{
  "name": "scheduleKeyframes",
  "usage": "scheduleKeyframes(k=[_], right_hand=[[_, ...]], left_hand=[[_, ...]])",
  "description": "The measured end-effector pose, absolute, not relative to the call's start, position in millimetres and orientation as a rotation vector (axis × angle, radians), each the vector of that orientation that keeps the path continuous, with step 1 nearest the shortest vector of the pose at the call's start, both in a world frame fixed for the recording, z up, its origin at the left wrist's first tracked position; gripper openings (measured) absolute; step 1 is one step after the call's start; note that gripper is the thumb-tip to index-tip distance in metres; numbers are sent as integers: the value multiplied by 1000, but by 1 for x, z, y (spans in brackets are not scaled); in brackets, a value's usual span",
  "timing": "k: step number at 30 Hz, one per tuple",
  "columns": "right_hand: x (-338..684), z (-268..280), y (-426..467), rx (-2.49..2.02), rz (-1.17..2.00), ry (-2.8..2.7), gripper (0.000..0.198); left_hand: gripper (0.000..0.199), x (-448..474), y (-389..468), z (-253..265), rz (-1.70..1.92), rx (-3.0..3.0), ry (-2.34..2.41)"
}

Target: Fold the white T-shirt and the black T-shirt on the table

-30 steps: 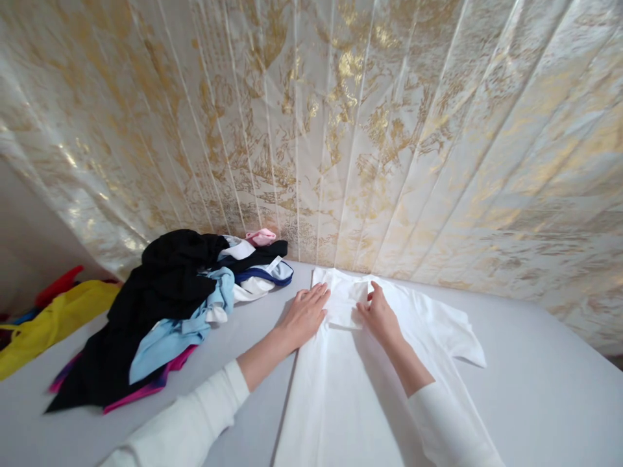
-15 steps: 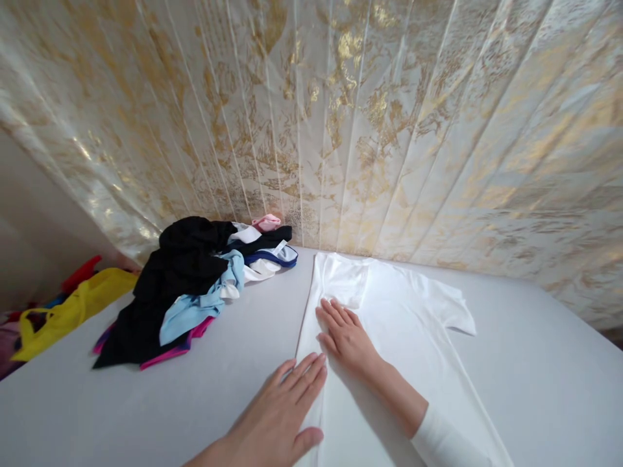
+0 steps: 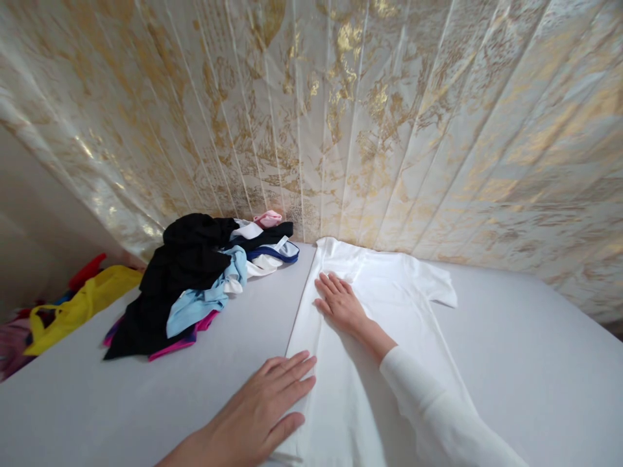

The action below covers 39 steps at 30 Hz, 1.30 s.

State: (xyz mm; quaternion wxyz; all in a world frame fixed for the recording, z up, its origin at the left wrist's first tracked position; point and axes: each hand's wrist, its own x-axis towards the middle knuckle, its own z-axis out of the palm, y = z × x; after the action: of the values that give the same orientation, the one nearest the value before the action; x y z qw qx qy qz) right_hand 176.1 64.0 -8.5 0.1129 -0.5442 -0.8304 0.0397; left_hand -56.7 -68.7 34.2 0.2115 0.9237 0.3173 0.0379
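Since a second ago, moved left hand (image 3: 272, 399) to lower centre, open, palm down at folded edge of shirt (image 3: 389, 298); flattened right hand (image 3: 341, 306) upon shirt, frame centre, grasping nothing. Apparently smoothing fold, calling next for light, even pressure. Laid lengthwise from bottom centre toward curtain (image 3: 370, 130), with sleeve (image 3: 438, 283) pointing right.

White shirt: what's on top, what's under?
On top of the white shirt: the right hand, palm down; the left hand overlaps its left edge. Under: the pale tabletop shows only around the shirt; anything directly beneath is covered.
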Motion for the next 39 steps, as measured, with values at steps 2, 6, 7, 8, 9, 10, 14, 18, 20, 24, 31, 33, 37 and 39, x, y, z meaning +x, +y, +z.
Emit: scheduleKeyframes(k=[2, 6, 7, 8, 9, 10, 14, 18, 20, 24, 31, 33, 37, 39], right_hand=[[176, -7, 72, -1592, 130, -2443, 52], [173, 3, 57, -1589, 204, -2455, 58], [171, 8, 45, -1567, 244, -2456, 59], [168, 14, 30, -1529, 295, -2452, 60], [165, 20, 12, -1467, 353, -2443, 58], [161, 26, -8, -1391, 407, -2416, 54], [146, 27, -84, -1168, 670, -2308, 39], [134, -7, -117, -1089, 586, -2336, 29], [131, -23, -119, -1092, 498, -2324, 36], [129, -32, -116, -1040, 357, -2232, 30], [128, -19, -117, -901, 251, -2134, 15], [128, -15, -117, -870, 260, -2135, 13], [130, -10, -115, -785, 277, -2126, 12], [129, -9, -114, -741, 248, -2123, 14]], left_hand=[[42, -60, -73, 40, 132, 2544, 880], [43, -69, -88, 44, 300, 2611, 869], [41, -71, -91, 43, 342, 2632, 865], [37, -73, -93, 43, 374, 2648, 857], [30, -74, -95, 42, 399, 2656, 851], [24, -75, -96, 41, 426, 2663, 842], [16, -76, -99, 34, 593, 2709, 766], [19, -75, -101, 29, 639, 2735, 794], [20, -75, -102, 27, 674, 2738, 780], [19, -77, -102, 26, 713, 2725, 765], [19, -81, -100, 26, 711, 2733, 756], [20, -83, -99, 22, 736, 2746, 736], [23, -89, -98, 13, 768, 2815, 642], [26, -92, -98, 10, 790, 2881, 599]])
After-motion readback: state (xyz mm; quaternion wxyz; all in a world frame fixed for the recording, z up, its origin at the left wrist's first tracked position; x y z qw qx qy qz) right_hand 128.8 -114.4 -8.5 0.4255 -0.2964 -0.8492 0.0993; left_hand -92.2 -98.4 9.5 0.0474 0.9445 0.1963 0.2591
